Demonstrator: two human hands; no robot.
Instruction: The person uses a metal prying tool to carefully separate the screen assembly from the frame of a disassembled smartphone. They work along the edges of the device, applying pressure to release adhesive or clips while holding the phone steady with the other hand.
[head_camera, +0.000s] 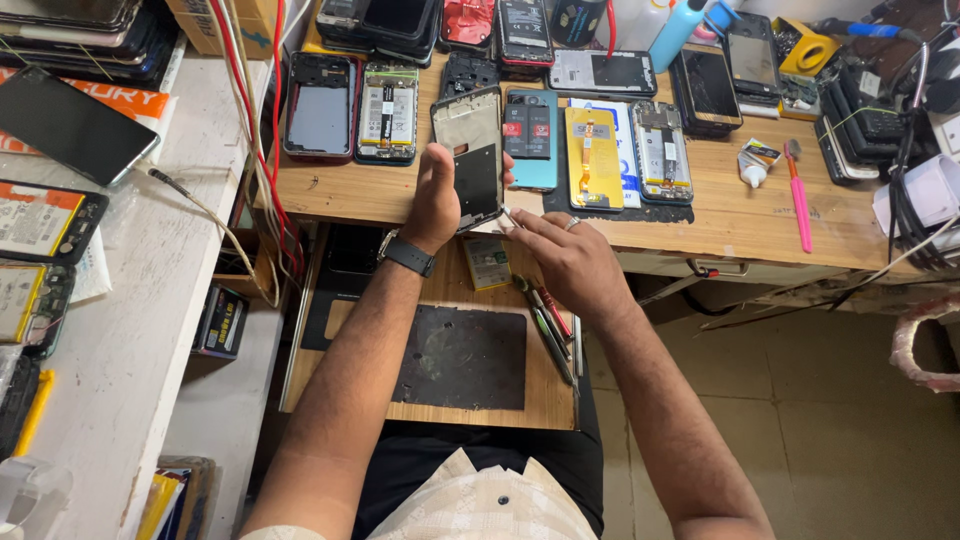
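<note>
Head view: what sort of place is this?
Likely a phone repair bench: opened phones lie in rows on the wooden table, screwdrivers on a pull-out tray, and the left hand holds a phone frame.

I count two hands: my left hand (437, 195) grips one phone frame (470, 155), my right hand (565, 258) rests at the bench edge. Six opened phones lie in the row on the wooden bench (700, 215) behind them, and maybe six more further back, though that row is cropped. One pink tool (798, 200), one glue tube (752, 172), one blue bottle (678, 32), one black mat (462, 357), one wristwatch (408, 256).
</note>
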